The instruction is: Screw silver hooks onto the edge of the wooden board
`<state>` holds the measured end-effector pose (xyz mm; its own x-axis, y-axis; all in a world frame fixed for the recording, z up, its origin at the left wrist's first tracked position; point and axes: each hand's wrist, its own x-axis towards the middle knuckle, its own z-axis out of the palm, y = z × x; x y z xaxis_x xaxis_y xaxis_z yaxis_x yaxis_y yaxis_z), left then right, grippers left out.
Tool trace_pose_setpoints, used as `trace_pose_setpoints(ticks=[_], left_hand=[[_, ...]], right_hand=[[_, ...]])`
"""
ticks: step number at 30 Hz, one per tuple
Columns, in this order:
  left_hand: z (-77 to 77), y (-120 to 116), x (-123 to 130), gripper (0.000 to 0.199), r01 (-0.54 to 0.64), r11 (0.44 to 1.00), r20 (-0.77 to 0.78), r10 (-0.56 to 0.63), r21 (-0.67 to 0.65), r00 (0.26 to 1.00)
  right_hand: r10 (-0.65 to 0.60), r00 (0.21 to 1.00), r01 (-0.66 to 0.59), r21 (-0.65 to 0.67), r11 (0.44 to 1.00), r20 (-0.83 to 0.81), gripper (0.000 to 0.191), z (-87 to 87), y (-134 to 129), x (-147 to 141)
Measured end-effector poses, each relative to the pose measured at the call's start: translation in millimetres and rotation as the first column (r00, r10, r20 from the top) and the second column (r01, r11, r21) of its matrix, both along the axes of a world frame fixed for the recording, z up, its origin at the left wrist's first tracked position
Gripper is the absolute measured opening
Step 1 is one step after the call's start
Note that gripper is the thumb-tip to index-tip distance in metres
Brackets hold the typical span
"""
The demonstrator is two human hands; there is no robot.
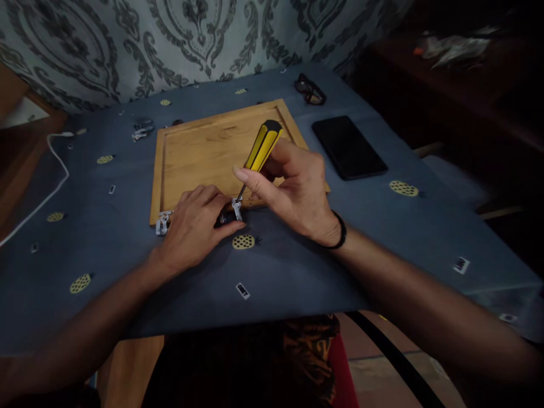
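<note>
A framed wooden panel, like a cabinet door (212, 141), lies flat on the table. My right hand (297, 190) is closed round a yellow-and-black screwdriver (264, 146), tilted with its shaft pointing down. The screwdriver's tip meets a metal hinge (237, 211) at the panel's near edge. Around that hinge, the thumb and fingers of my left hand (198, 218) are closed, steadying it against the wood. A second metal hinge (162, 222) sits at the panel's near left corner. My left fingers hide part of the hinge they hold.
A black phone (349, 147) lies right of the panel, with dark glasses (310, 89) behind it. Small metal parts (142, 129) rest at the back left. A white cable (63, 164) crosses the left side of the blue patterned tablecloth (289, 277). A patterned curtain hangs behind.
</note>
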<state>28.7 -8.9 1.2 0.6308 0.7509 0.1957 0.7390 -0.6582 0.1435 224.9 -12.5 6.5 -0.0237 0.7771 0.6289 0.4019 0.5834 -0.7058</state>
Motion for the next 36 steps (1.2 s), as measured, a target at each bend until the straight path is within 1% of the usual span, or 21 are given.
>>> trace_pose_setpoints(ticks=[6, 13, 15, 19, 21, 27, 31, 36], left_hand=[[-0.7, -0.2, -0.4, 0.029, 0.0, 1.0, 0.012, 0.0, 0.008, 1.0], [-2.2, -0.1, -1.3, 0.03, 0.011, 1.0, 0.042, -0.011, -0.011, 0.999], [-1.9, -0.1, -1.1, 0.03, 0.012, 1.0, 0.048, -0.011, -0.021, 0.999], [-1.4, -0.4, -0.9, 0.034, 0.006, 1.0, 0.039, -0.005, -0.022, 0.999], [-1.6, -0.6, -1.0, 0.035, 0.006, 1.0, 0.034, -0.006, -0.007, 0.999], [-1.4, -0.5, -0.8, 0.03, -0.001, 1.0, 0.016, 0.001, 0.013, 1.0], [0.0, -0.5, -0.7, 0.03, 0.003, 1.0, 0.017, -0.003, -0.006, 1.0], [0.6, -0.8, -0.6, 0.035, 0.001, 1.0, -0.006, -0.001, -0.005, 1.0]], right_hand=[[-0.044, 0.996, 0.044, -0.001, 0.999, 0.082, 0.035, -1.8, -0.1, 1.4], [-0.03, 0.992, 0.032, -0.014, 0.999, 0.123, 0.042, -1.9, -0.6, 2.3], [-0.035, 0.989, 0.035, 0.0, 0.999, 0.143, 0.044, -1.2, 0.3, 2.8], [0.011, 0.986, -0.017, 0.03, 0.999, 0.168, 0.045, -1.2, 2.1, 2.7], [0.013, 0.986, -0.018, 0.028, 0.999, 0.168, 0.043, -2.3, 1.3, 1.1], [-0.094, 0.987, 0.099, -0.033, 0.995, 0.133, 0.036, -5.8, -5.2, -6.2], [-0.066, 0.994, 0.068, -0.019, 0.998, 0.093, 0.036, -5.8, -3.5, -5.0], [-0.041, 0.994, 0.038, 0.029, 0.999, 0.102, 0.037, -5.2, -0.8, -2.6]])
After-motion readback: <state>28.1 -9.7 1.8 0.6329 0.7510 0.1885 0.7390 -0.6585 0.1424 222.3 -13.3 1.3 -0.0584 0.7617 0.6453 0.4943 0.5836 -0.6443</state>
